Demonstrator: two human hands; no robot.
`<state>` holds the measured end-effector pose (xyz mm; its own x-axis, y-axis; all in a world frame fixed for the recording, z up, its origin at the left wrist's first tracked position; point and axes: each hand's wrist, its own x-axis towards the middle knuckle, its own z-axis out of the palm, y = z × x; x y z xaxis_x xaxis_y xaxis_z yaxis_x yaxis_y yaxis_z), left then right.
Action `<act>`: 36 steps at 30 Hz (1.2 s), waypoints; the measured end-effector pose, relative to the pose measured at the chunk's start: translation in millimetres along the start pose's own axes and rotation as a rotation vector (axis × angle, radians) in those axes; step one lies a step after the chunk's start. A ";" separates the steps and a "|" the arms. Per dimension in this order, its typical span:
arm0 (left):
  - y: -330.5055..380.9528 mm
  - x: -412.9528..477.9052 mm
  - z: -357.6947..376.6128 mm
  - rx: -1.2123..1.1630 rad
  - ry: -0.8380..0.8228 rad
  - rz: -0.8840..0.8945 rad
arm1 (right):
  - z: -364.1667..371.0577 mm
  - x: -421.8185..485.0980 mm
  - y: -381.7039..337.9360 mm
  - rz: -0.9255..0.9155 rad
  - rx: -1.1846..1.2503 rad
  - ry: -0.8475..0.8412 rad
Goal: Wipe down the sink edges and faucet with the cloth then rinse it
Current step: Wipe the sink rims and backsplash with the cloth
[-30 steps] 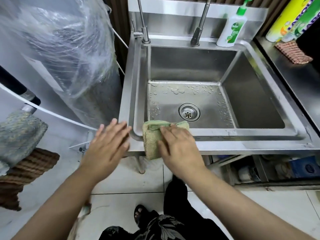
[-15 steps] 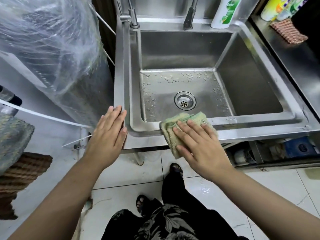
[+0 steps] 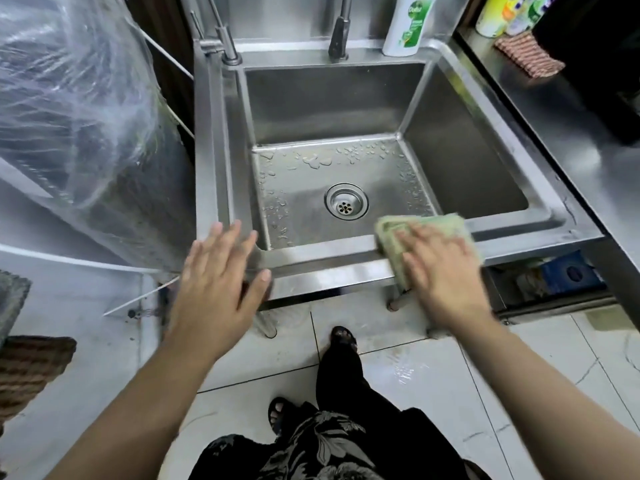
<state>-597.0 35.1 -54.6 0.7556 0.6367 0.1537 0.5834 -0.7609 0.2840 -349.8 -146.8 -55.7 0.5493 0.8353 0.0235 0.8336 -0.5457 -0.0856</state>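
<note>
Head view: flat right hand (image 3: 441, 268) presses folded green cloth (image 3: 429, 225) on sink (image 3: 332, 268) edge, grip released.

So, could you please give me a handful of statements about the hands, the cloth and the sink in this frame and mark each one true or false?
1. The right hand presses the green cloth flat on the front edge of the sink. True.
2. The left hand holds a sponge. False: it is empty, fingers spread, by the sink's front left corner.
3. Water drops lie on the basin floor around the drain. True.
4. The soap bottle stands inside the basin. False: it stands on the back ledge.
5. Water is running from the faucet. False: no stream is visible.
</note>
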 end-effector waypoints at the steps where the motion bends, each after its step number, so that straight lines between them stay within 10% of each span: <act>1: 12.8 -0.1 4.2 0.017 -0.032 0.051 | -5.1 -2.2 24.8 0.114 0.017 0.020; 4: 37.8 -1.1 16.8 0.033 -0.120 0.145 | -1.9 0.4 20.3 0.279 0.069 0.079; 12: 40.0 -1.9 22.8 0.052 -0.150 0.180 | 2.5 -4.8 -23.7 -0.159 0.056 0.052; 19: 40.4 -1.7 22.2 0.075 -0.152 0.165 | -2.9 7.7 69.6 0.347 0.067 0.127; 27: 101.0 35.4 28.5 0.034 -0.141 0.261 | 2.8 -2.1 26.5 -0.164 0.092 0.087; 32: 151.0 58.1 55.6 0.078 -0.207 0.378 | -18.3 7.6 151.3 0.223 0.099 0.131; 36: 154.6 61.5 66.3 0.141 -0.233 0.329 | -7.5 14.5 112.5 0.259 0.081 0.094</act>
<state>-440.6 -51.6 -64.0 0.9458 0.3246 -0.0082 0.3232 -0.9386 0.1211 -247.6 -196.5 -57.5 0.7493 0.6570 0.0826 0.6597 -0.7298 -0.1795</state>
